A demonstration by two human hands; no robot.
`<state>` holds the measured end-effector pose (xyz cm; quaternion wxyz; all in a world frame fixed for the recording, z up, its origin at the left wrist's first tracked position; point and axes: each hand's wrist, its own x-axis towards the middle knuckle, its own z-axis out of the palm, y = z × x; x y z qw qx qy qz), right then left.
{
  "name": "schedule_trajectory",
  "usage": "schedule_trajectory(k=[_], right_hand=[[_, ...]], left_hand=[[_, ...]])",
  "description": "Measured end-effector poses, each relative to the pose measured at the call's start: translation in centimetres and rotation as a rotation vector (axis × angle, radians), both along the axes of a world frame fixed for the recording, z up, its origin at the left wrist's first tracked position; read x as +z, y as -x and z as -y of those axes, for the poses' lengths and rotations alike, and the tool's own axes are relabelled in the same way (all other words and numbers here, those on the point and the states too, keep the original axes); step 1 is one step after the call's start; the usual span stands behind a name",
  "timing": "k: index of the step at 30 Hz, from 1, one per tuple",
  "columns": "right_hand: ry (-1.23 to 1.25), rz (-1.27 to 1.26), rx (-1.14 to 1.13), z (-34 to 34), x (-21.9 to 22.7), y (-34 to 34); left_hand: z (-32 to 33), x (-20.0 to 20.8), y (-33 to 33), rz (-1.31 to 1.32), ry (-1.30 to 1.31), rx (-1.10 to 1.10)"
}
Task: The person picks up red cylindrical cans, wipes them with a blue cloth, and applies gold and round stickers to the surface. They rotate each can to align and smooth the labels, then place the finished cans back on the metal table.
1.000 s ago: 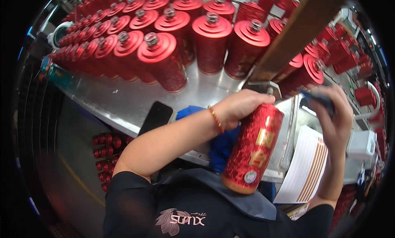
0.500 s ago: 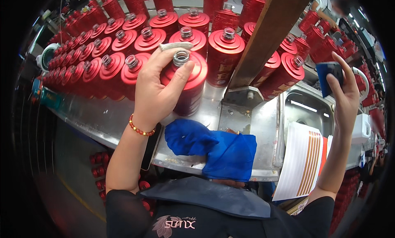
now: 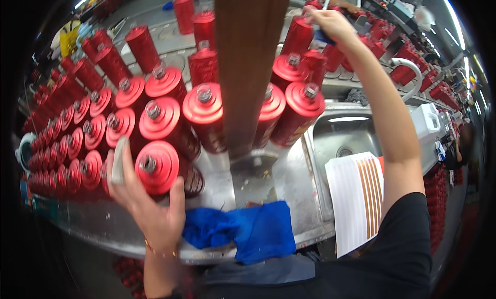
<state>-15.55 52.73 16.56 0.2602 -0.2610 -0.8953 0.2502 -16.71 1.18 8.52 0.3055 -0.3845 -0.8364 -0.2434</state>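
My left hand [image 3: 147,206] is spread around the near side of a red bottle [image 3: 157,167] that stands upright with its glass mouth uncapped. The thumb lies to the right of its shoulder and the fingers to the left; a pale cover [image 3: 118,162] wraps one finger. My right arm reaches far out, and my right hand [image 3: 330,25] is closed at the top of another red bottle [image 3: 297,36], hiding its neck. Part of a dark blue pad [image 3: 324,38] shows under that palm. A crumpled blue cloth [image 3: 266,229] lies on the metal counter near my body.
Rows of uncapped red bottles [image 3: 121,124] crowd the left side. A brown post [image 3: 250,66] rises from the counter. To the right are a steel sink [image 3: 320,195], a striped sheet [image 3: 356,206] and a white jug [image 3: 426,118]. A co-worker's arm [image 3: 343,4] shows beyond.
My right hand has moved from above the sink, where it held the blue pad, to a far bottle. My left hand has slid off the bottle's top to its near side. The view has shifted.
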Motion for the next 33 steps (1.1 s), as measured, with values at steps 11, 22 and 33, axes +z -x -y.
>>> schedule_trajectory(k=[11, 22, 33], right_hand=[[-0.406, 0.413, -0.088, -6.3, -3.7, 14.3], [-0.647, -0.076, 0.005, 9.4, 12.7, -9.1], [0.471, 0.052, 0.942, 23.5, 8.6, -20.2]], left_hand=[[2.8, -0.1, -5.1, -0.078, -0.111, -0.313], [1.0, 0.8, -6.2, 0.197, -0.199, -0.636], [-6.2, 3.3, -12.7, 1.866, -0.484, -1.452]])
